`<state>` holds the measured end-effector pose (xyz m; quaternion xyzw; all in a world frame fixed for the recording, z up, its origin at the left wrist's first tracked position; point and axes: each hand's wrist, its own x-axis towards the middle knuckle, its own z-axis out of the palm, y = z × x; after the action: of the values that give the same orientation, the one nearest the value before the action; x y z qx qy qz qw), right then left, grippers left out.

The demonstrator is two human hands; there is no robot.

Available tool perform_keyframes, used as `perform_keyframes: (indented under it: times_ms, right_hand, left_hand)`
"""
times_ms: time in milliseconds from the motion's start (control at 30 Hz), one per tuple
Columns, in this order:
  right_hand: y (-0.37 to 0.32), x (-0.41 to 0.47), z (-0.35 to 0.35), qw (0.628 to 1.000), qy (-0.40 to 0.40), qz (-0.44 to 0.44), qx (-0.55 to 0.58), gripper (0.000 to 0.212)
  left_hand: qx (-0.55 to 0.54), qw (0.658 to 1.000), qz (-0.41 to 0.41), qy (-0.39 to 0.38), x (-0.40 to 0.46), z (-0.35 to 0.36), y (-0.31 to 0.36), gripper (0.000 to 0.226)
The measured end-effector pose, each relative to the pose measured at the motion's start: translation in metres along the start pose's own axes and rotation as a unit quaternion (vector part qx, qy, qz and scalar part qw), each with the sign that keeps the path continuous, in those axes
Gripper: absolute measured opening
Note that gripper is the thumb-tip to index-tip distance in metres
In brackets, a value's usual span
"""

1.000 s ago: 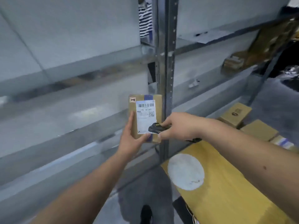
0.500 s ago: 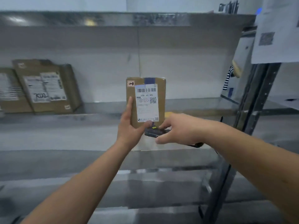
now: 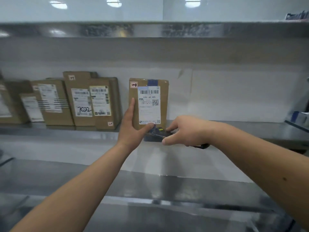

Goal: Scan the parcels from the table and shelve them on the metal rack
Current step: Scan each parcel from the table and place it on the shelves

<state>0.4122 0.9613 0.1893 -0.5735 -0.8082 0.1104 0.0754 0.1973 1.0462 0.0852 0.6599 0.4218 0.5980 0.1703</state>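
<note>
A small brown cardboard parcel (image 3: pixel 148 102) with a white barcode label stands upright in front of the metal rack's middle shelf (image 3: pixel 234 128). My left hand (image 3: pixel 132 126) grips its lower left side, thumb across the bottom of the label. My right hand (image 3: pixel 185 131) holds a dark handheld scanner (image 3: pixel 157 133) just below the parcel's bottom edge, its tip pointing left toward my left thumb. Part of the scanner is hidden under my fingers.
Several labelled brown parcels (image 3: pixel 83 101) stand upright in a row at the left of the same shelf. To the right of the held parcel the shelf is bare up to a blue and white box (image 3: pixel 301 118) at the far right. Another metal shelf (image 3: pixel 150 29) runs overhead.
My view has swung from the rack's upright post and the table to face the shelf. Both hands, with parcel and scanner, now sit closer to the row of shelved parcels.
</note>
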Motion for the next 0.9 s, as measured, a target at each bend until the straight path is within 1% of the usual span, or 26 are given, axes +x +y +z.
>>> perform_keyframes:
  times_ms: [233,433,600,733,900]
  right_hand:
    - [-0.020,0.055,0.016,0.999,-0.018,-0.030,0.004,0.039]
    - [-0.023,0.075,0.021,0.998,-0.039,-0.057,0.004,0.043]
    - [-0.014,0.087,0.020,0.996,-0.046,-0.073,0.013,0.045]
    - [-0.007,0.099,0.024,0.995,-0.048,-0.086,0.020,0.038]
    - [-0.011,0.107,0.022,0.996,-0.048,-0.075,0.019,0.039]
  left_hand:
    - [0.051,0.998,-0.033,0.001,0.015,-0.034,-0.037,0.113]
    - [0.159,0.985,-0.059,0.035,0.020,-0.043,-0.045,0.115]
    - [0.199,0.978,-0.029,0.058,0.025,-0.041,-0.056,0.120]
    - [0.211,0.974,-0.039,0.067,0.028,-0.039,-0.067,0.114]
    - [0.252,0.963,-0.023,0.090,0.031,-0.030,-0.073,0.112]
